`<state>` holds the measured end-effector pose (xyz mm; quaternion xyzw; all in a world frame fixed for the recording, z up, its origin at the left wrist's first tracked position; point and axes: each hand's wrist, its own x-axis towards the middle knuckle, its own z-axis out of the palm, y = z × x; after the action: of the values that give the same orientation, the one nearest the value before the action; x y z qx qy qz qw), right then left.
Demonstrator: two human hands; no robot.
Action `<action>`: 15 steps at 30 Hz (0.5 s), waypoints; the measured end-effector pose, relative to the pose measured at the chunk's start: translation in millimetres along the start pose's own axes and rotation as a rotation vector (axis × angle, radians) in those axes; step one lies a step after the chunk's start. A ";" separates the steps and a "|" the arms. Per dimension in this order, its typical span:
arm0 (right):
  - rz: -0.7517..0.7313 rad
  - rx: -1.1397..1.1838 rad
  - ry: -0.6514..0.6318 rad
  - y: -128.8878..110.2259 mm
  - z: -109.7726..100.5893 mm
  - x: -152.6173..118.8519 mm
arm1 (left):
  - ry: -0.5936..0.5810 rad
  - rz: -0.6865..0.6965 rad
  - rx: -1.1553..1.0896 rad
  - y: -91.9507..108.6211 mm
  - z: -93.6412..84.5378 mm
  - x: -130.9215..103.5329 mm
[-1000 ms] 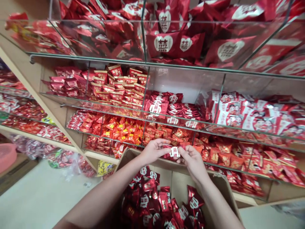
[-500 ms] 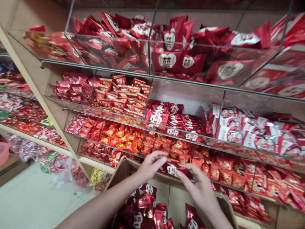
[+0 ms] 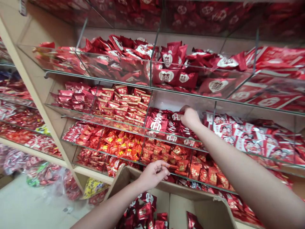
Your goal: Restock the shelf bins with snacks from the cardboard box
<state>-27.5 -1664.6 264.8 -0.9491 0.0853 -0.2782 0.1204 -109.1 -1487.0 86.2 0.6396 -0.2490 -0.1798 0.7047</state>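
Note:
My right hand (image 3: 190, 117) reaches over the clear front panel into a middle-shelf compartment. Its fingers are closed at a dark red candy packet (image 3: 175, 116) with a white printed patch, at the back of the rows; the fingertips are partly hidden. Below it in the same compartment stand similar dark red packets (image 3: 156, 124). Over the rim of a cardboard box (image 3: 183, 187), my left hand (image 3: 153, 174) is closed in a pinch. An orange-red bit shows at its fingertips, too small to name. Loose dark red packets (image 3: 144, 211) lie in the box.
Glass dividers and clear front panels (image 3: 119, 124) split the shelves. Red-and-white packets (image 3: 240, 133) fill the compartment to the right, and gold-edged red ones (image 3: 121, 103) the left. Heart-marked bags (image 3: 166, 75) sit above. Bagged sweets (image 3: 45, 170) lie on the floor at left.
My right hand has left my left hand and moved up into the shelf compartment with the dark red packet. My left hand stays over the box rim. The view has tilted upward.

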 end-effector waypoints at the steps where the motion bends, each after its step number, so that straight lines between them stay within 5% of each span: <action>1: 0.013 -0.020 -0.034 -0.1 7.1 7.7 | -0.007 0.004 0.013 -0.8 -0.5 -0.7; 6: -0.074 -0.099 -0.075 2.8 22.8 18.0 | -0.047 0.026 0.148 -4.4 -2.0 -1.5; 15: -0.390 -0.274 -0.249 -6.2 12.0 24.9 | -0.065 0.018 0.305 -1.4 -0.9 -2.8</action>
<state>0.4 -1662.2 269.4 -0.9820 -0.0779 -0.1630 -0.0554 -110.8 -1484.8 84.4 0.7308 -0.3018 -0.1541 0.5926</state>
